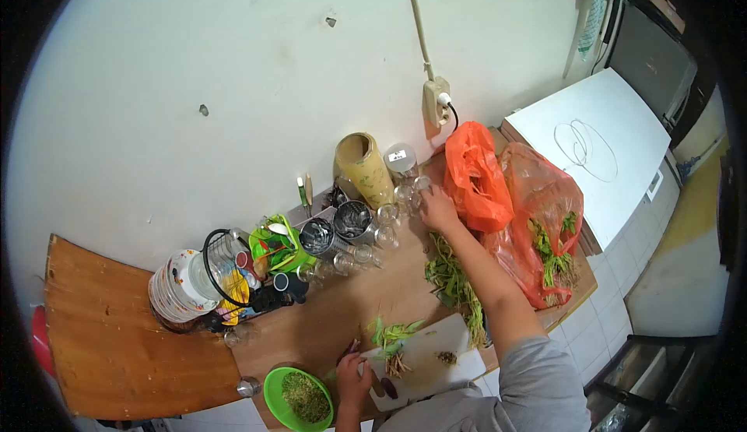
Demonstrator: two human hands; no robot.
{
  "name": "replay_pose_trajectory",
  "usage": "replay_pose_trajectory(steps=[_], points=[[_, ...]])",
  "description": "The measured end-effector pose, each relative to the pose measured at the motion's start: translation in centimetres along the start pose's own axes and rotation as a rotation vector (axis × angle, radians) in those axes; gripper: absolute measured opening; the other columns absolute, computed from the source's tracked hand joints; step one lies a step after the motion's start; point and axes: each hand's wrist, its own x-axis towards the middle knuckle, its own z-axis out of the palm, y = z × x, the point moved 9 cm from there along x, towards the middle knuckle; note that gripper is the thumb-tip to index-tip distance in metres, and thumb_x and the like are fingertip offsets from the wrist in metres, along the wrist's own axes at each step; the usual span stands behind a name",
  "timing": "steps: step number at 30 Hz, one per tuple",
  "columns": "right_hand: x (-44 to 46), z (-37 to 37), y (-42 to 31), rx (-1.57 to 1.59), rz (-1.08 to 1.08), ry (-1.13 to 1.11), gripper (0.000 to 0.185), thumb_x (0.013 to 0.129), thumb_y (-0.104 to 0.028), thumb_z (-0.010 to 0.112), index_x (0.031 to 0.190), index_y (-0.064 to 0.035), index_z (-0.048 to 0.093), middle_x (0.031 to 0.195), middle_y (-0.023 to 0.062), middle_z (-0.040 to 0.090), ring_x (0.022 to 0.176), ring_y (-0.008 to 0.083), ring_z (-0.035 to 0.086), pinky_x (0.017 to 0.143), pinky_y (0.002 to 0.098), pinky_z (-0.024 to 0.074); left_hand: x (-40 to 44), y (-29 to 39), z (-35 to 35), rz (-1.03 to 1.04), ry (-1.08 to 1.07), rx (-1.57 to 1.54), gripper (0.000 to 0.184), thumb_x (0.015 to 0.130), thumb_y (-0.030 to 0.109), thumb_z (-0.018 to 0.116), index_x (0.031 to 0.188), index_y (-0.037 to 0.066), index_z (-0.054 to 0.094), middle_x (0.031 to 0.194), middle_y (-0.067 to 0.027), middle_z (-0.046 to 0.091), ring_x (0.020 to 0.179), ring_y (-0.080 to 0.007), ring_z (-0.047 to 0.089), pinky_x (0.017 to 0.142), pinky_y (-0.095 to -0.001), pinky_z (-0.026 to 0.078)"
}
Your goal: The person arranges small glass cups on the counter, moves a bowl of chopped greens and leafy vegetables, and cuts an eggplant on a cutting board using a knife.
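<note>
My right hand (pixel 437 208) is stretched out to the back of the table, its fingers closed about a small clear glass (pixel 422 184) in the row by the wall. Near the front, my left hand (pixel 354 374) is at the left edge of a white cutting board (pixel 461 338), fingers curled; what they hold, if anything, is hidden. Just beyond it lies a dark purple, elongated piece (pixel 353 346). Another dark purple piece (pixel 388 388) lies on the board, along with cut leafy greens (pixel 397 346) and a small dark heap (pixel 446 357). A green bowl (pixel 274 401) contains chopped greens (pixel 305 397).
Orange plastic bags (pixel 476 179) with rooted greens (pixel 556 265) stand at the right; more leafy stems (pixel 447 276) lie under my right arm. Several glasses (pixel 363 254), cutlery holders (pixel 354 220), a patterned cylinder (pixel 364 166) and a dish rack with plates (pixel 177 284) line the wall.
</note>
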Motion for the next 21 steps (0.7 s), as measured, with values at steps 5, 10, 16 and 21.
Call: replay_pose_trajectory(steps=[5,10,16,21], points=[[5.1,4.1,3.3,0.137,-0.042,0.032,0.061,0.076,-0.009,0.072,0.131,-0.0069,0.046,0.138,0.0234,0.042,0.127,0.0443,0.043,0.104,0.0488,0.0418,-1.4,-1.1,-1.7,-0.225,0.014,0.01,0.015,0.084,0.012,0.067,0.094,0.001,0.065,0.102,-0.0185,0.064,0.093,-0.0377,0.063,0.085,-0.0453,0.05],[7.3,10.1,8.0,0.309,-0.169,0.028,0.065,0.074,-0.006,0.073,0.131,-0.005,0.043,0.138,0.0266,0.041,0.126,0.0461,0.043,0.107,0.0462,0.039,-1.5,-0.6,-1.2,-0.17,-0.001,0.045,0.013,0.085,0.012,0.066,0.093,0.002,0.065,0.102,-0.018,0.064,0.097,-0.0365,0.062,0.086,-0.0449,0.049],[5.0,7.4,7.9,0.56,0.173,-0.144,0.078,0.071,-0.012,0.079,0.138,-0.0046,0.038,0.145,0.0279,0.038,0.134,0.0427,0.04,0.109,0.0449,0.0359,2.6,2.1,1.8,-0.09,-0.097,0.008,0.016,0.085,0.013,0.068,0.097,0.001,0.065,0.103,-0.0173,0.064,0.099,-0.0357,0.062,0.087,-0.0446,0.048],[1.2,2.6,5.9,0.618,0.257,-0.158,0.081,0.068,-0.021,0.081,0.137,-0.0013,0.044,0.141,0.0254,0.047,0.13,0.0374,0.048,0.101,0.0423,0.0449,6.1,4.6,4.4,-0.014,-0.146,-0.043,0.022,0.086,0.014,0.069,0.103,0.001,0.064,0.107,-0.0181,0.063,0.101,-0.0371,0.061,0.088,-0.0442,0.048]])
